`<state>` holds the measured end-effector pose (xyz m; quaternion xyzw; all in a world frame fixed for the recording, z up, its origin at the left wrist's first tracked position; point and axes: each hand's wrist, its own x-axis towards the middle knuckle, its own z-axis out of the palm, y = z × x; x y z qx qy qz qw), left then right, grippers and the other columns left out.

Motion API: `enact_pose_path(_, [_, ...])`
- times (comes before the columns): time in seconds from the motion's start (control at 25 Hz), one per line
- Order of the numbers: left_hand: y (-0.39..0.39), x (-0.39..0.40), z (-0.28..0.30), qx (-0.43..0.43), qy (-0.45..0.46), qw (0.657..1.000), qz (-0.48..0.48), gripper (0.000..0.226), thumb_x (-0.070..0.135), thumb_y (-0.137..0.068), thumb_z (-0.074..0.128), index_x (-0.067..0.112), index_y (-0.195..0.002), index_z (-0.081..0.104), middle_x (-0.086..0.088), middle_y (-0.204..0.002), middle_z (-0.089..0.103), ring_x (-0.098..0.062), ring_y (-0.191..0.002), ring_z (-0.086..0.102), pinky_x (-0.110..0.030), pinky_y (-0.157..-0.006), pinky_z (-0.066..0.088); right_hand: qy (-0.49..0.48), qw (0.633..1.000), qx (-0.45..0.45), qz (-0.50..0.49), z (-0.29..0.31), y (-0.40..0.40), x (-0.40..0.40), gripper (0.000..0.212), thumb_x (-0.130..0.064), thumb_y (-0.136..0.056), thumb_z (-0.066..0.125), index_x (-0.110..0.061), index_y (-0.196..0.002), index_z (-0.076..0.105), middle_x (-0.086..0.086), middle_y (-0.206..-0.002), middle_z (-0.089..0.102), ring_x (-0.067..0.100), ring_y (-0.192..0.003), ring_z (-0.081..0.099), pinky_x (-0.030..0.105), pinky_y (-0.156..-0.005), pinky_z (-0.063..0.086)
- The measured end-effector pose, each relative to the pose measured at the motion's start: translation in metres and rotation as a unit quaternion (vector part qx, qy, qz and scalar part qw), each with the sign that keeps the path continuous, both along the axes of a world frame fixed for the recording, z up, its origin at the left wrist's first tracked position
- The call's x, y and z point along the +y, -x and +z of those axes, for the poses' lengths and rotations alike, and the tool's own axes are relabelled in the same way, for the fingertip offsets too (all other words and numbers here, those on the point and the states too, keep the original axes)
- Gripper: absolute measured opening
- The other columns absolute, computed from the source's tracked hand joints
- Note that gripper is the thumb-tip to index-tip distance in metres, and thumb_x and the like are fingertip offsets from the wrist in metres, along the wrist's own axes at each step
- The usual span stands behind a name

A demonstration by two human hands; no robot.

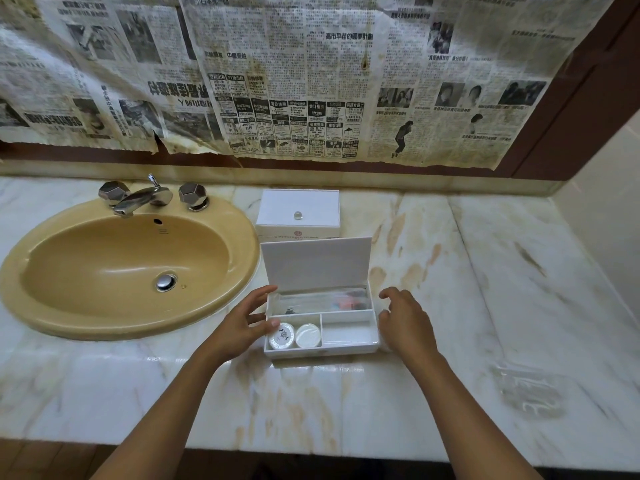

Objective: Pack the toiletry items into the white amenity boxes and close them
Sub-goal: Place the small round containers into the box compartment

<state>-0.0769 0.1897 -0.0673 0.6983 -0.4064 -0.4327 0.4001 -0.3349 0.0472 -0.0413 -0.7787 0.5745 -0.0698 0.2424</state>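
An open white amenity box (325, 350) sits on the marble counter with its lid (317, 263) standing upright. Two round white soaps (294, 336) lie in its front-left compartment. Clear-wrapped items (322, 301) fill the long back compartment. The front-right compartment looks empty. My left hand (247, 322) touches the box's left side with relaxed fingers. My right hand (403, 320) hovers at the right side, fingers loosely curled, holding nothing. A second white amenity box (298, 211), with its lid down and a small knob on top, stands just behind.
A tan oval sink (121, 268) with a chrome tap (142, 197) lies to the left. A clear plastic wrapper (526, 389) rests on the counter at the right. Newspaper covers the wall behind. The counter's front edge (311, 455) runs near the bottom.
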Motion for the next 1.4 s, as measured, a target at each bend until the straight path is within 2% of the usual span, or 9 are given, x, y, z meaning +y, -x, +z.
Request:
enact_pose_path(0.12, [0.0,0.0,0.0,0.0,0.0,1.0,0.0,0.059,0.01,-0.089,0.069,0.03,-0.14,0.047,-0.001,-0.144,0.049,0.028,-0.099,0.053,-0.002,-0.079,0.046,-0.04,0.998,0.035,0.014,-0.01,0.008,0.0,0.041,-0.009,-0.089,0.05,-0.022,-0.128,0.053,0.004,-0.126,0.052,0.023,-0.109,0.056,0.034,-0.09,0.047])
enact_pose_path(0.28, [0.0,0.001,-0.001,-0.002,0.002,1.0,-0.001,0.058,0.012,-0.089,0.069,0.032,-0.139,0.047,-0.001,-0.145,0.049,0.028,-0.101,0.052,-0.003,-0.08,0.047,-0.083,0.993,0.077,0.04,-0.02,0.014,0.006,0.042,-0.021,-0.085,0.06,-0.023,-0.127,0.053,0.005,-0.124,0.05,0.023,-0.11,0.055,0.031,-0.086,0.045])
enact_pose_path(0.4, [-0.001,0.001,-0.001,0.0,0.003,1.0,-0.003,0.059,0.012,-0.089,0.07,0.033,-0.139,0.047,-0.001,-0.145,0.048,0.028,-0.102,0.051,-0.003,-0.081,0.047,-0.08,0.993,0.078,0.041,-0.023,0.016,0.01,0.036,-0.019,-0.084,0.054,-0.023,-0.12,0.057,0.004,-0.116,0.051,0.023,-0.107,0.054,0.031,-0.082,0.045])
enact_pose_path(0.6, [0.001,0.001,0.0,0.007,0.004,1.0,0.0,0.06,0.01,-0.088,0.07,0.032,-0.139,0.047,-0.002,-0.145,0.046,0.029,-0.1,0.051,-0.003,-0.08,0.046,-0.07,0.995,0.064,0.027,-0.023,0.018,0.011,0.031,-0.019,-0.081,0.056,-0.021,-0.111,0.061,0.002,-0.108,0.053,0.022,-0.099,0.057,0.028,-0.076,0.045])
enact_pose_path(0.8, [-0.002,0.001,-0.003,0.011,0.007,1.0,-0.007,0.059,0.012,-0.088,0.071,0.035,-0.137,0.047,-0.001,-0.146,0.046,0.03,-0.101,0.05,-0.004,-0.082,0.047,-0.027,0.999,0.034,-0.016,-0.011,0.017,0.002,0.034,-0.026,-0.081,0.062,-0.021,-0.115,0.06,0.002,-0.108,0.057,0.021,-0.096,0.059,0.025,-0.072,0.042])
enact_pose_path(0.96, [-0.004,0.001,-0.006,0.014,0.008,1.0,-0.01,0.059,0.017,-0.088,0.072,0.039,-0.136,0.048,0.0,-0.148,0.046,0.029,-0.104,0.05,-0.005,-0.085,0.048,0.041,0.999,0.007,-0.011,0.007,0.005,0.001,0.035,-0.024,-0.082,0.064,-0.021,-0.117,0.059,0.003,-0.111,0.056,0.022,-0.1,0.057,0.028,-0.076,0.044])
enact_pose_path(1.04, [-0.005,0.002,-0.007,0.019,0.01,1.0,-0.01,0.059,0.017,-0.087,0.072,0.04,-0.136,0.048,0.0,-0.148,0.045,0.027,-0.104,0.051,-0.007,-0.085,0.048,0.07,0.998,-0.002,0.003,0.018,-0.002,0.003,0.036,-0.025,-0.083,0.066,-0.021,-0.118,0.059,0.003,-0.111,0.056,0.023,-0.102,0.054,0.029,-0.078,0.044])
enact_pose_path(1.24, [-0.007,0.002,-0.01,0.019,0.014,1.0,-0.014,0.058,0.022,-0.086,0.074,0.056,-0.126,0.05,0.002,-0.15,0.044,0.016,-0.117,0.045,-0.011,-0.093,0.045,0.086,0.993,-0.06,0.059,0.038,-0.029,0.017,0.039,-0.036,-0.081,0.07,-0.023,-0.116,0.058,0.0,-0.109,0.056,0.02,-0.103,0.053,0.03,-0.081,0.044])
enact_pose_path(1.4, [-0.007,0.002,-0.012,0.023,0.018,0.999,-0.013,0.058,0.021,-0.086,0.074,0.056,-0.125,0.05,0.004,-0.15,0.044,0.019,-0.117,0.044,-0.009,-0.093,0.045,0.099,0.983,-0.055,0.147,0.039,-0.054,0.041,0.034,-0.032,-0.081,0.065,-0.023,-0.113,0.059,-0.001,-0.11,0.057,0.021,-0.105,0.051,0.029,-0.085,0.04])
